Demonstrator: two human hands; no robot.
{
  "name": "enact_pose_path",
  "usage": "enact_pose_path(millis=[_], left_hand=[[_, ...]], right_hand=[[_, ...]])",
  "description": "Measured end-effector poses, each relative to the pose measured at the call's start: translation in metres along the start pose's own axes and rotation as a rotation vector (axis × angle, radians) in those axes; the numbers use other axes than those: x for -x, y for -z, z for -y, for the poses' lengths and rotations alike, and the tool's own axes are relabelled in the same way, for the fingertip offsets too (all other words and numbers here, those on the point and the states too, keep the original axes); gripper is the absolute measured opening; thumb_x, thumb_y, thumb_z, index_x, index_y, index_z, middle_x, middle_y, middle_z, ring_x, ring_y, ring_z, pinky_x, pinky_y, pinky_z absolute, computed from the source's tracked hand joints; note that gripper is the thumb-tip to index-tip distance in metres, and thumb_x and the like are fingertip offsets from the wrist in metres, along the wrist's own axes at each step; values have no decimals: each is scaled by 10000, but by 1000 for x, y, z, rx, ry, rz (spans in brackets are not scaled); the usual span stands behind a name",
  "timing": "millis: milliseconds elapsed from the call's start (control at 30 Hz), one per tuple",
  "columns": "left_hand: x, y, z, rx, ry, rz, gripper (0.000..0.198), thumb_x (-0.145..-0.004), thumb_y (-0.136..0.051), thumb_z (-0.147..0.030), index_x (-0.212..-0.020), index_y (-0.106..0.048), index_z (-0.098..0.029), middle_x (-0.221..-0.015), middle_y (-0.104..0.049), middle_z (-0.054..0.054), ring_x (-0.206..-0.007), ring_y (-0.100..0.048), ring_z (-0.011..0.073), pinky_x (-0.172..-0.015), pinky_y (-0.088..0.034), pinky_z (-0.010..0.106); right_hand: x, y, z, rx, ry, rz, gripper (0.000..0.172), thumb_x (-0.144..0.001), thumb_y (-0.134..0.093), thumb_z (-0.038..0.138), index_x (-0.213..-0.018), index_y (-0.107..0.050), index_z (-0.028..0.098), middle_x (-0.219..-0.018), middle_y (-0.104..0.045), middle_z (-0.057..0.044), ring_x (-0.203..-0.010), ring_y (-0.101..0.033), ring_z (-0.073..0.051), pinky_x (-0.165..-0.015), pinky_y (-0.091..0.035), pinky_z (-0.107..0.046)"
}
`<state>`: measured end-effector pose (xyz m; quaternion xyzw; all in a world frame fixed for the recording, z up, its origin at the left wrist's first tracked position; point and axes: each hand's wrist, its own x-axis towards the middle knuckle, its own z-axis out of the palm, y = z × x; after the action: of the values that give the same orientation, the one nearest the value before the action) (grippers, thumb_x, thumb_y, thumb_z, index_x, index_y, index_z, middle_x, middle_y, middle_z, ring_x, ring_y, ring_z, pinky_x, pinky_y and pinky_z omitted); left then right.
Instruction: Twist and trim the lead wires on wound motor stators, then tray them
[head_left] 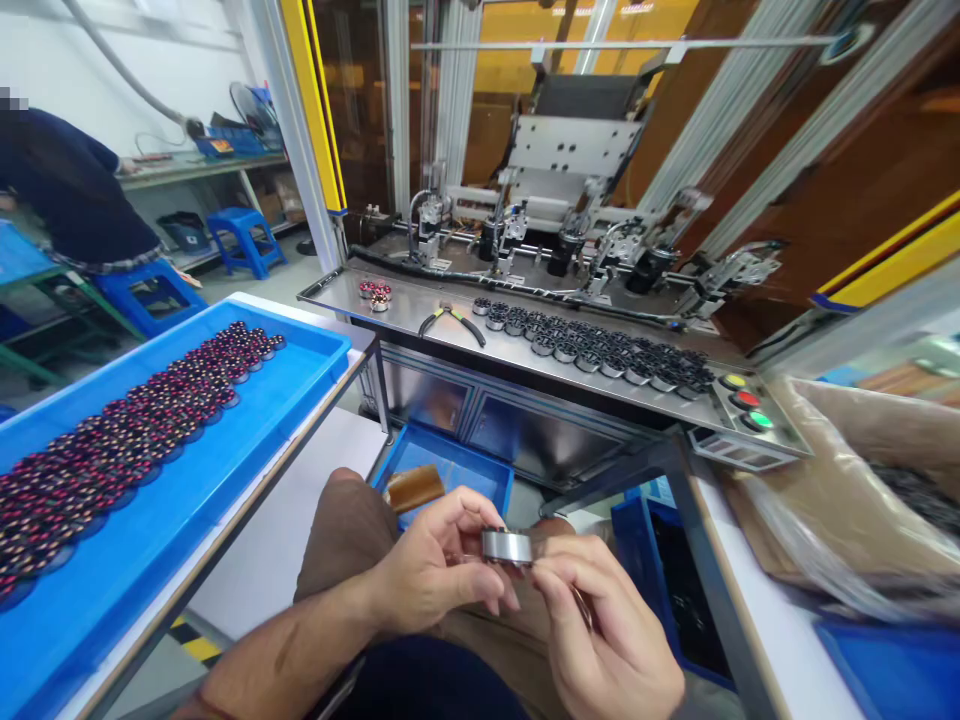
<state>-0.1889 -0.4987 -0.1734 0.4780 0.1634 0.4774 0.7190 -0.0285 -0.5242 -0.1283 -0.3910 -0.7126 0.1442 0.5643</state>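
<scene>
Above my lap, my left hand [431, 565] grips a motor stator [507, 547], a short ring with a bright metal outer band, between thumb and fingers. My right hand [604, 625] is closed at the right side of the ring, thumb and forefinger pinched together. A thin copper wire [583, 606] shows between its fingers; where it joins the stator is hidden. On the metal ledge ahead lie pliers [452, 318] with dark handles, spread apart. Left of them sits a small group of wound stators [379, 298], and to the right are rows of black stator cores [592, 345].
A blue tray [300, 400] with many wound stators stands on the left. Button box [750, 410] and plastic-lined carton [795, 510] are at the right. Machine fixtures [570, 240] rise behind the ledge. A blue bin [480, 480] lies below. A person [71, 190] sits far left.
</scene>
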Motion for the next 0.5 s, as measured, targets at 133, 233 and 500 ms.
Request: enact_pose_path(millis=[133,233,500], left_hand=[[0,-2,1,-372,-344,-101,369,-790,-786,-334,-1066,-576,-205,-993,-679,65,-833,-691,150,-719,-561,230],[-1,-3,-1,-643,-572,-106,460,-790,-784,-326,-1174,-557,-213,-985,-705,94,-897,-691,185,-755,-568,255],[-1,-2,-12,-909,-573,-130,500,-742,-820,-336,-1164,-614,-164,-936,-762,107,-832,-726,201,-784,-585,276]], right_hand=[[13,-9,-5,-190,-242,-40,201,-932,-596,164,-736,-631,196,-691,-612,-21,-634,-591,-145,-575,-490,-249],[20,-13,-13,-428,-472,-33,285,-934,-626,303,-670,-616,196,-655,-568,-14,-629,-559,-153,-580,-475,-259],[22,-19,-16,-828,-889,3,364,-783,-787,430,-580,-624,176,-624,-516,-6,-604,-493,-141,-555,-439,-247]])
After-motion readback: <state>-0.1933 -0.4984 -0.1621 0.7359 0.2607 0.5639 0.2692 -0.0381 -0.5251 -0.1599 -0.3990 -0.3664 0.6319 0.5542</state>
